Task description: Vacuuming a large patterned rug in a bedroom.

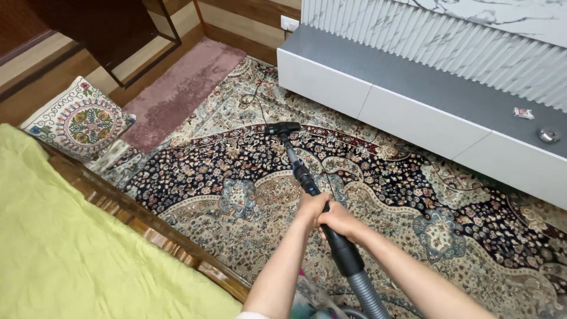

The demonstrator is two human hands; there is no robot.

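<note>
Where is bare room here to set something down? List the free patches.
Free: the grey cabinet top left of the small packet and dish; the pink mat; the green bedspread. Crowded: the patterned rug around the vacuum head, cord and both hands.

Open carpet (pixel 236 195) between bed frame (pixel 147 227) and low white cabinet (pixel 378 100).

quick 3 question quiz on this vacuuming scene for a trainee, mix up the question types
1. True or false: both hands grip the vacuum wand.
2. Where does the floor nozzle rest? A) pink mat B) patterned carpet C) green bedspread
3. Which thing leans at the bed's far end?

Key:
1. True: the left hand and right hand hold it together.
2. B, the patterned carpet.
3. An embroidered cushion.
</note>
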